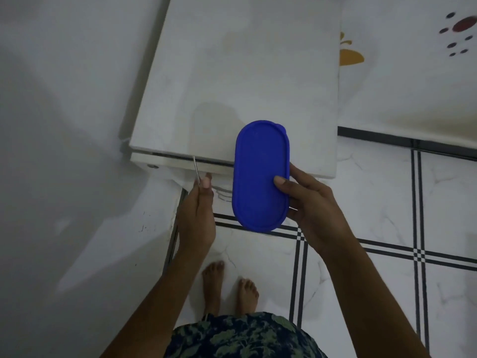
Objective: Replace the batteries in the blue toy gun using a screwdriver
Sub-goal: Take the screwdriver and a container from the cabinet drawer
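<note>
At the bottom of the view a dark garment (240, 337) with a green leaf print is seen, and just beyond it two bare feet (213, 285) are planted on a white marble-pattern tiled floor (361, 202) crossed by double black lines.

Both forearms are extended forward. The left hand (197, 210) is clenched around a screwdriver (196, 167); the handle is hidden in the fist, and only the thin metal shaft is seen, projecting up and away past the thumb, with its tip in line with the front edge of the desk (232, 73). Whether the tip touches that edge cannot be told.

The right hand (309, 202) is grasping a blue oval container (258, 156) by its right side, with the thumb laid on the lid and the fingers curled underneath. The lid is fitted and the contents are not visible. The container is held lengthwise across the desk's front edge, the far half over the desktop and the near half over the floor; contact with the desk cannot be confirmed. The two hands are near each other but apart.

The desk is white and its top bears faint stains. A plain white wall (64, 99) is noted to the left. To the right, beyond the desk, a white surface (400, 86) printed with yellow, red and dark marks is seen; what it is cannot be determined.
</note>
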Action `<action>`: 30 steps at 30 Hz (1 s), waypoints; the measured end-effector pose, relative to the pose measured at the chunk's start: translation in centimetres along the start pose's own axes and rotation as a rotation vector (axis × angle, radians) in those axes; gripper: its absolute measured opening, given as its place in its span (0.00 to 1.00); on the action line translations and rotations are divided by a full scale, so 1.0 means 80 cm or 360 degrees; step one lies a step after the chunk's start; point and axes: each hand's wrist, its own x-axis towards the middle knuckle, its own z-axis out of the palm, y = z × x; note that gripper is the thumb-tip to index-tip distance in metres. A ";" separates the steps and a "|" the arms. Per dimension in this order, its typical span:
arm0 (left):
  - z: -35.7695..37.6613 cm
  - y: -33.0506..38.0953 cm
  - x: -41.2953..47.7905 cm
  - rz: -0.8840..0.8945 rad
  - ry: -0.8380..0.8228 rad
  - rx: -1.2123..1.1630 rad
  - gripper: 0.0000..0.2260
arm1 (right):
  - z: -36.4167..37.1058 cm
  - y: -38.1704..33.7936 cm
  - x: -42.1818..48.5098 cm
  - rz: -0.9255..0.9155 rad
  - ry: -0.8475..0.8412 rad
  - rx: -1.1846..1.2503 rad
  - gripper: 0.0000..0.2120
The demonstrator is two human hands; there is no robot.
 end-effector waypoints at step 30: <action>0.021 0.346 -0.190 0.0071 -0.0952 0.0265 0.13 | -0.081 -0.172 -0.351 -0.0399 0.0839 0.0402 0.17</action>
